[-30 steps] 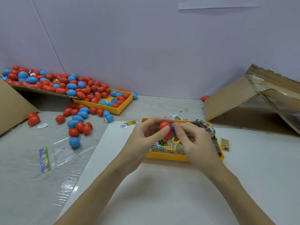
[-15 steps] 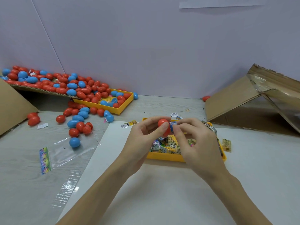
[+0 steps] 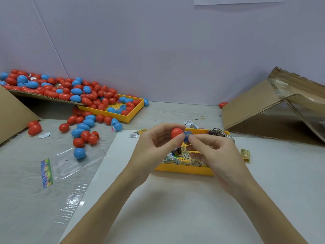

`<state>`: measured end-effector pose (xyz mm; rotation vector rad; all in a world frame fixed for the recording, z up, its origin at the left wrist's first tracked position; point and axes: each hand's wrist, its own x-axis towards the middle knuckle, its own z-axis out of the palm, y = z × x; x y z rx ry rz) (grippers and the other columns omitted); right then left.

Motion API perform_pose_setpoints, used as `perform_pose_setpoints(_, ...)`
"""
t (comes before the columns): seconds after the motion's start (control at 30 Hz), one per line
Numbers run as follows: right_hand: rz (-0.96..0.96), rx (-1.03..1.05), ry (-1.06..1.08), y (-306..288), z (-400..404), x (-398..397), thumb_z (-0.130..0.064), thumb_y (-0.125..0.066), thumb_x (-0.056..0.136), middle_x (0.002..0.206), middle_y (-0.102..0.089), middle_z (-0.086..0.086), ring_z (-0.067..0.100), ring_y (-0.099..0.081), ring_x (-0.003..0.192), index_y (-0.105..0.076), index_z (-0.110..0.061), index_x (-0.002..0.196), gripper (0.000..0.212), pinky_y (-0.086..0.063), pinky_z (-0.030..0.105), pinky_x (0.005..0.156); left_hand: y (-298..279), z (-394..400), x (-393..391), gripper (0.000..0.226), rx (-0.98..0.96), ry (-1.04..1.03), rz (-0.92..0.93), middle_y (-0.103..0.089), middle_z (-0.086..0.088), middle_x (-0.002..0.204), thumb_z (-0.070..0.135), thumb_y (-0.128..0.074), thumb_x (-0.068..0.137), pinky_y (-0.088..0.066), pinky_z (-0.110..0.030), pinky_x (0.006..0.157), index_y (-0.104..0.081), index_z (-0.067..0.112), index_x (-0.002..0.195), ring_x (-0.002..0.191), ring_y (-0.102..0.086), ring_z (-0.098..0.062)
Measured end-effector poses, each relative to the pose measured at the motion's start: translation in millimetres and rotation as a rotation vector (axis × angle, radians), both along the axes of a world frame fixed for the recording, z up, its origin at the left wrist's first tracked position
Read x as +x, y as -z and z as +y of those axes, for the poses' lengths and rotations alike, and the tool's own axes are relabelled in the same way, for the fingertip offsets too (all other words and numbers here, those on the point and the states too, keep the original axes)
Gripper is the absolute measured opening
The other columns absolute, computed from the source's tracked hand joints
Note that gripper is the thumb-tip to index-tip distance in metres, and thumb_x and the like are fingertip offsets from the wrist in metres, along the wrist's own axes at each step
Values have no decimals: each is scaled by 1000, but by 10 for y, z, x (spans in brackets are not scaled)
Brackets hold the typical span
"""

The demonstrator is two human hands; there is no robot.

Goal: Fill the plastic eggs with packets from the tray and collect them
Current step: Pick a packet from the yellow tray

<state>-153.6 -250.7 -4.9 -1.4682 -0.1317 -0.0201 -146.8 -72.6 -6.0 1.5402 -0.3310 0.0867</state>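
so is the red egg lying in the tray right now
No, the left hand holds the red egg above the tray, with the right hand at it.

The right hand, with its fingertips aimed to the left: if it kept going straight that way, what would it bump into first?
Almost at once, the red plastic egg that the left hand holds. The right hand pinches a small blue packet that already seems to touch the egg, though depth is hard to judge from this single view.

Grey wood-grain table (image 3: 175, 113), white sheet (image 3: 175, 199), yellow trays (image 3: 182, 170), loose eggs (image 3: 82, 132), cardboard (image 3: 255, 110)
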Motion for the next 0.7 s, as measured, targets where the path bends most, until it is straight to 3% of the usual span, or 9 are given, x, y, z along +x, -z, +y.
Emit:
perform_pose_setpoints(0.13,-219,-220,119,12,5,-3,-27,-76,87,82,-78,0,13,-76,79,-81,-15,93,14,-61,26,70,24,0,10,26,-25,-13,35,-77,4,110,30,-74,87,-55,-18,87,-77,23,113,107,-72,-12)
perform_pose_setpoints(0.2,-357,-414,200,36,22,4,-23,-77,89,85,-76,-5,11,-74,81,-80,-18,90,6,-59,26,73,27,8,15,29,-26,-26,45,-77,4,111,34,-74,86,-55,-18,86,-78,24,113,108,-72,-12)
perform_pose_setpoints(0.27,-413,-480,246,63,48,8,-20,-76,91,89,-73,-3,10,-72,83,-77,-17,90,3,-58,24,73,27,20,25,30,-21,-34,64,-77,5,112,37,-74,86,-56,-19,86,-78,26,114,108,-71,-11)
perform_pose_setpoints(0.43,-85,-36,123,44,44,25,-18,-68,96,84,-76,3,21,-75,84,-76,-9,92,12,-59,23,69,8,32,34,32,-94,17,151,-76,1,118,43,-70,90,-54,-26,93,-77,29,117,115,-68,-15)
perform_pose_setpoints(0.5,-61,-20,92,38,29,33,-18,-67,96,82,-76,0,16,-74,82,-76,-9,94,13,-58,21,68,20,25,41,32,-110,35,169,-75,-1,119,43,-69,90,-53,-32,101,-78,28,117,119,-66,-22)
perform_pose_setpoints(0.7,-112,-113,28,56,31,30,-21,-68,97,82,-75,-1,11,-73,78,-76,-9,95,15,-58,24,70,23,21,50,41,-132,34,215,-72,0,125,52,-76,81,-48,-42,111,-78,31,116,124,-63,-22)
